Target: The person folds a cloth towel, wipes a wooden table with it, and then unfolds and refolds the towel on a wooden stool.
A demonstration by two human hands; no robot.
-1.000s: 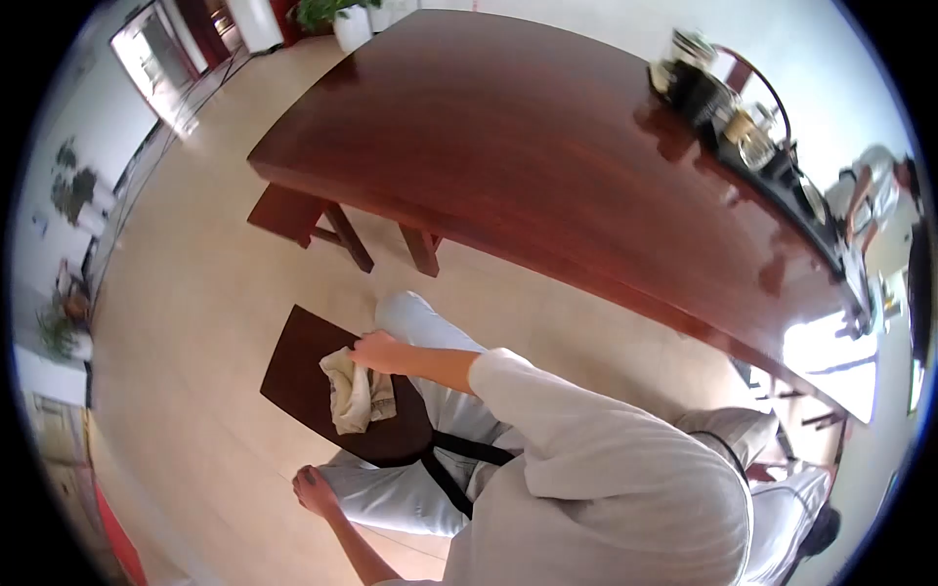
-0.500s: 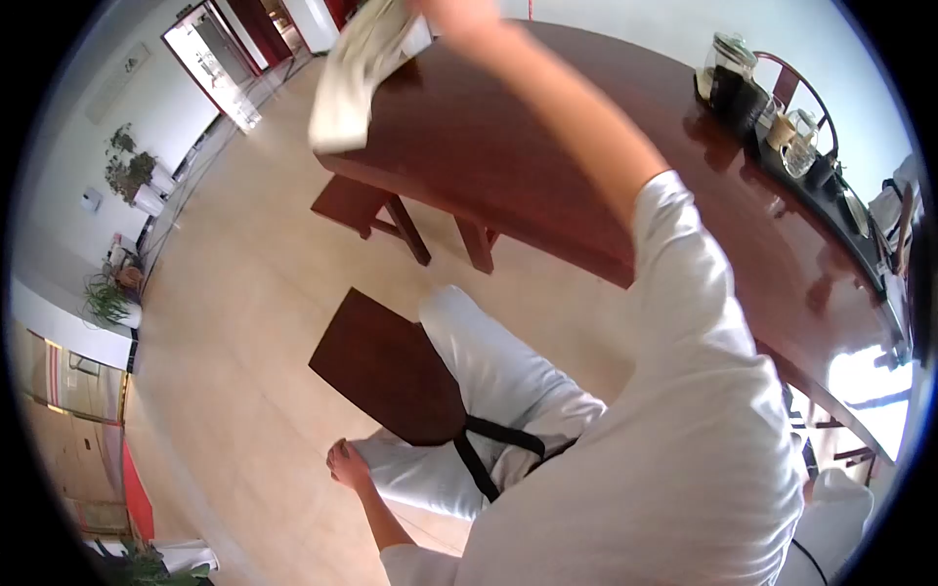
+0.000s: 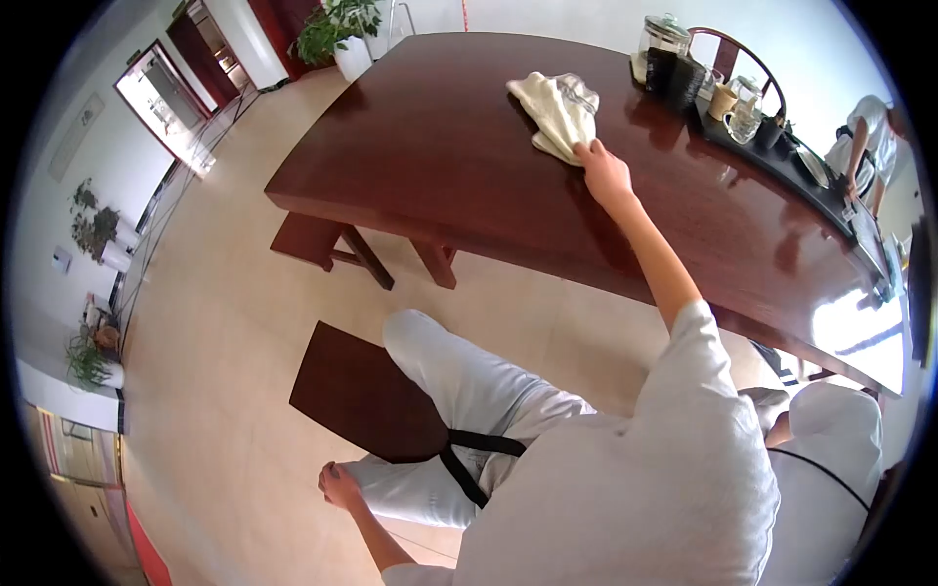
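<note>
My right hand point(image 3: 606, 174) is closed on one end of a crumpled cream cloth point(image 3: 562, 109). The rest of the cloth lies spread on the glossy dark red wooden table point(image 3: 440, 127), with my arm stretched out across the tabletop. Down at the lower left, my left hand point(image 3: 338, 485) rests on my knee, holding nothing, its fingers laid over the trouser leg. A dark wooden stool seat point(image 3: 366, 391) shows between my legs, beside the black belt point(image 3: 484, 442) at my waist.
A black tray point(image 3: 772, 161) along the table's far right side bears a glass jar point(image 3: 664, 39), a glass pitcher point(image 3: 743, 122) and cups. A bench point(image 3: 308, 239) stands beneath the table. Two people in white are near: one point(image 3: 870, 137) at the far right, another point(image 3: 831, 469) behind me.
My right hand has brought the cloth from the table's far left corner rightward and nearer, onto the tabletop. My view has shifted slightly. My left hand stays on my knee.
</note>
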